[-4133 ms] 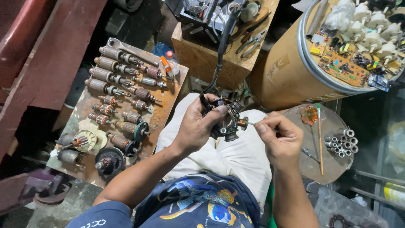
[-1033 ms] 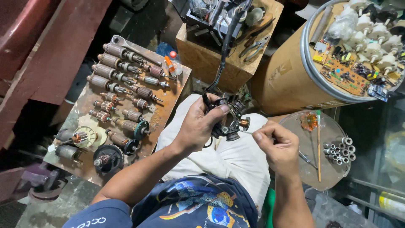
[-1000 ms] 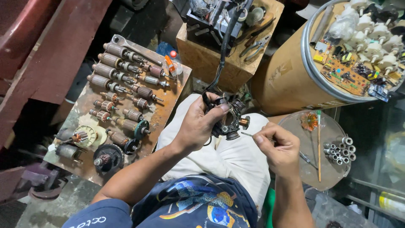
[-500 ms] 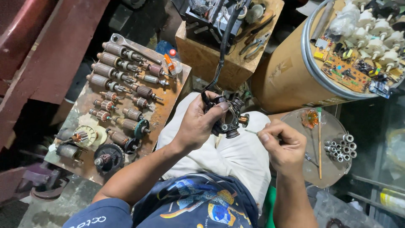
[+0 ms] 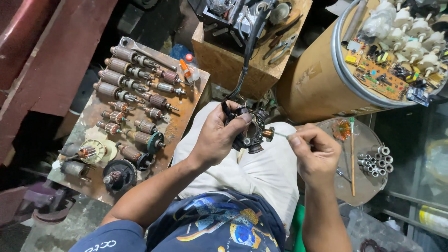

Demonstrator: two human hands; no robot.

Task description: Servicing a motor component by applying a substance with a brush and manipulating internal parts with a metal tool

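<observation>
My left hand [image 5: 217, 137] grips a small black motor stator [image 5: 252, 130] with copper windings, held over my lap. A black cable [image 5: 247, 51] runs up from it to the wooden box above. My right hand [image 5: 315, 151] pinches a thin metal tool [image 5: 280, 135] whose tip touches a copper part on the stator's right side.
A rusty metal board [image 5: 184, 112] on the left carries several motor armatures [image 5: 121, 77]. A wooden box [image 5: 233, 65] with pliers and tools stands ahead. A cardboard drum [image 5: 312, 84] at the right holds circuit boards and white parts. A round tray [image 5: 368, 144] bears small metal tubes.
My right hand has shifted slightly, drawing near the stator again with the thin tool after easing away. My left hand keeps its hold on the stator.
</observation>
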